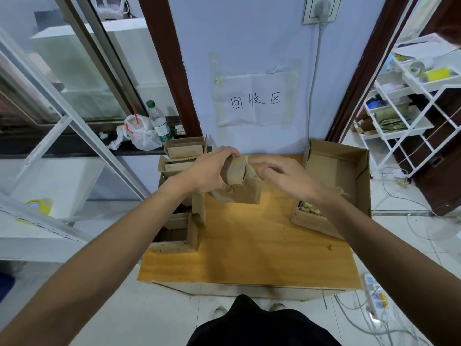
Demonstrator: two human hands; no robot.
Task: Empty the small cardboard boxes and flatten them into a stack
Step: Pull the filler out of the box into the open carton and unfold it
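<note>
Two hands work above one table (249,245), a flat rectangular top of smooth orange-yellow wood grain. The left hand (207,171) grips one small box (240,182) over the table's far middle, fingers curled across its top and thumb under its near side. The box is creased, dull brown cardboard, soft at the corners, with one flap folded down over its left face. Its long axis stands near upright, tipped slightly, the flap end uppermost and toward the wall. The right hand (284,176) is beside it over the table, holding nothing, fingers loosely spread and the forefinger reaching to the box's top edge; whether it touches cannot be told.

Along the table's left edge stand at least three more open boxes (174,233) of the same brown cardboard, square-cut, flaps up; the far ones overlap, so the exact count is unclear. On the table's right side sits one big box (336,171), wide, shallow and open, with yellow-gold contents (309,208) in its near corner.

Behind the table, one creased paper sign (254,101) with three handwritten characters is taped to the wall. Left of the table's far corner, one clear plastic bottle (159,121) and one white bag (139,133) sit on a dark sill.
</note>
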